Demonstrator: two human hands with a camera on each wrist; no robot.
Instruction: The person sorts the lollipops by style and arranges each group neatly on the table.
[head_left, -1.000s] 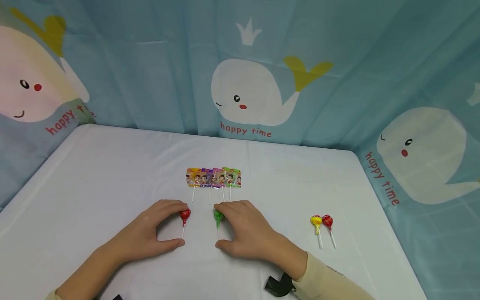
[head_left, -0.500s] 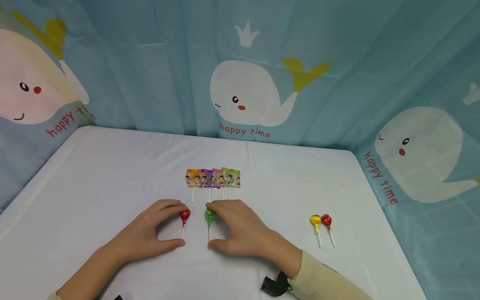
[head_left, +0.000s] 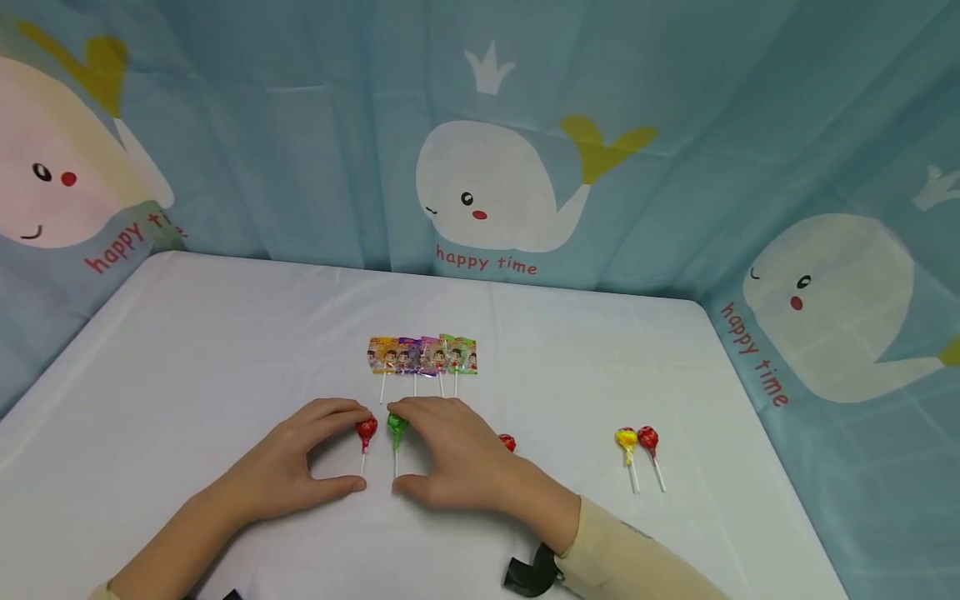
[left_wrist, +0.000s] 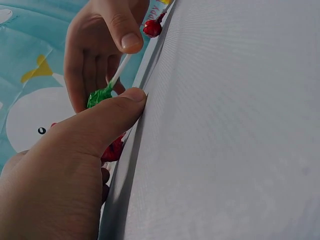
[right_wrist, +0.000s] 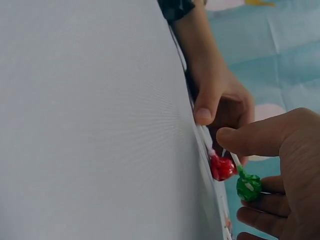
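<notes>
In the head view my left hand (head_left: 288,462) holds a red lollipop (head_left: 367,428) lengthwise, fingertips at the candy and thumb by the stick's lower end. Just to its right, my right hand (head_left: 472,458) holds a green lollipop (head_left: 397,427) the same way. The two sticks stand nearly parallel with a small gap between them. In the right wrist view the green candy (right_wrist: 248,187) shows beside the red candy (right_wrist: 222,168). The left wrist view has the red candy (left_wrist: 114,149) partly hidden behind my left thumb.
Several flat-wrapped lollipops (head_left: 422,356) lie in an overlapping row farther back on the white table (head_left: 247,333). Another red lollipop (head_left: 507,442) peeks out behind my right hand. A yellow lollipop (head_left: 626,439) and a red one (head_left: 648,438) lie together at the right.
My right hand has slid left with the green lollipop, closing most of the gap to the red one. A red lollipop behind that hand has come into view. My left hand stays nearly still.
</notes>
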